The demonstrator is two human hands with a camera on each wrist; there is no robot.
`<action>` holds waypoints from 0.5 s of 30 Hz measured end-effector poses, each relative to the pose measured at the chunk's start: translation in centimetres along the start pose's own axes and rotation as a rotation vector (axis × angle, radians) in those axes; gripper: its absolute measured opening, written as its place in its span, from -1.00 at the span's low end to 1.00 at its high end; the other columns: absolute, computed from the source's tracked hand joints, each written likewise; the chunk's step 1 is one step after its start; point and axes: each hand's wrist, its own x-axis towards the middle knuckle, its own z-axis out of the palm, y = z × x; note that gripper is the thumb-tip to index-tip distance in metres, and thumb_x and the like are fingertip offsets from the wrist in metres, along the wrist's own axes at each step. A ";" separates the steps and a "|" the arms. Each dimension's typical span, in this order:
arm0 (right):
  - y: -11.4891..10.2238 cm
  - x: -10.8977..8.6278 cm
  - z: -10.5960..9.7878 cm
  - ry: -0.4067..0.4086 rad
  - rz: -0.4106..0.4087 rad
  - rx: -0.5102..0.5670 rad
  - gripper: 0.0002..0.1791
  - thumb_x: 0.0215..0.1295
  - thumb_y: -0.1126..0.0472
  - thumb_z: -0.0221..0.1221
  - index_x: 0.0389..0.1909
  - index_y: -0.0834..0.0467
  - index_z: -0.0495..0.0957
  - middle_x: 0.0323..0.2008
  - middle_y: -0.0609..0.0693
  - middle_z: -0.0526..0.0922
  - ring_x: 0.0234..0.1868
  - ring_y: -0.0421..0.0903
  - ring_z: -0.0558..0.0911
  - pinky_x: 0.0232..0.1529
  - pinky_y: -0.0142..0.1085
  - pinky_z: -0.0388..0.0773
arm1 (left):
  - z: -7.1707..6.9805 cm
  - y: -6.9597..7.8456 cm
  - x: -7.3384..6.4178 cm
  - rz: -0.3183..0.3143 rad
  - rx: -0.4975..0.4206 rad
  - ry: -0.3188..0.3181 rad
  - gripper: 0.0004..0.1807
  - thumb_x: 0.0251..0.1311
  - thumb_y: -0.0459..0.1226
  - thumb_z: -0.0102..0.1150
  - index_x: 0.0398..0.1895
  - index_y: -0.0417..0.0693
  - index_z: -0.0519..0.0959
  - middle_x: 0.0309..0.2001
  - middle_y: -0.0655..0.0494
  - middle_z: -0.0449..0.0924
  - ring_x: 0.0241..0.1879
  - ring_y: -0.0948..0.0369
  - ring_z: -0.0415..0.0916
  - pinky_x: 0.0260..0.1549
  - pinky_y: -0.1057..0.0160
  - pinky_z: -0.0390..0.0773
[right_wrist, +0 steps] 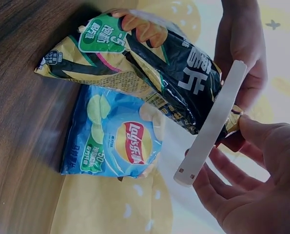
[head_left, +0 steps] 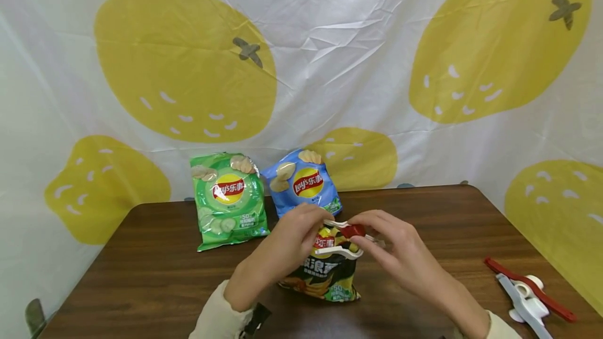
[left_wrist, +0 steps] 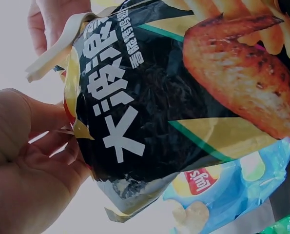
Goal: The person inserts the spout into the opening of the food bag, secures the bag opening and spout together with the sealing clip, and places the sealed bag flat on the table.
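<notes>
A black chip bag point(head_left: 325, 271) stands on the table, its top between my two hands. My left hand point(head_left: 294, 234) pinches the bag's upper edge; in the left wrist view the thumb point(left_wrist: 45, 114) presses against it. A white bag clip point(head_left: 339, 251) with a red part point(head_left: 353, 230) lies across the top, its two arms spread apart. My right hand point(head_left: 393, 239) pinches the clip around the red part. One white arm point(right_wrist: 210, 126) runs along the bag's face in the right wrist view, while the fingers partly hide the rest.
A green chip bag point(head_left: 231, 203) and a blue chip bag point(head_left: 303, 182) lean against the patterned cloth point(head_left: 301, 93) at the back. Several more clip pieces, among them a red arm point(head_left: 529, 289) and a grey arm point(head_left: 520, 305), lie near the table's right edge.
</notes>
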 end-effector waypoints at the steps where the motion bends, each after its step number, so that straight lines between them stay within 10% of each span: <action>1: 0.0 0.0 0.0 -0.004 0.011 0.008 -0.72 0.30 0.27 0.30 0.01 -0.01 0.62 -0.06 -0.21 0.64 -0.20 -0.29 0.62 -0.24 -0.45 0.59 | 0.0 -0.1 0.0 -0.001 -0.013 0.003 -0.82 0.38 -0.46 0.08 -0.12 -0.16 0.67 -0.14 0.08 0.70 -0.06 0.19 0.59 -0.03 0.22 0.58; 10: 0.1 0.1 0.1 0.005 -0.006 0.002 -0.70 0.28 0.31 0.31 0.01 0.00 0.63 -0.16 -0.26 0.65 -0.23 -0.31 0.62 -0.25 -0.46 0.57 | -0.6 0.0 0.0 -0.043 -0.089 -0.101 -0.78 0.43 -0.20 0.12 0.04 -0.03 0.61 -0.01 0.18 0.63 0.03 0.27 0.50 0.00 0.23 0.55; 15: 0.2 0.0 0.1 0.020 -0.007 0.000 -0.69 0.28 0.32 0.30 0.02 0.00 0.63 -0.16 -0.25 0.66 -0.22 -0.30 0.63 -0.23 -0.46 0.57 | -1.0 0.9 -0.1 -0.036 0.079 -0.229 -0.40 0.13 0.04 0.42 0.19 0.06 0.49 0.12 0.17 0.48 0.15 0.20 0.39 0.10 0.14 0.49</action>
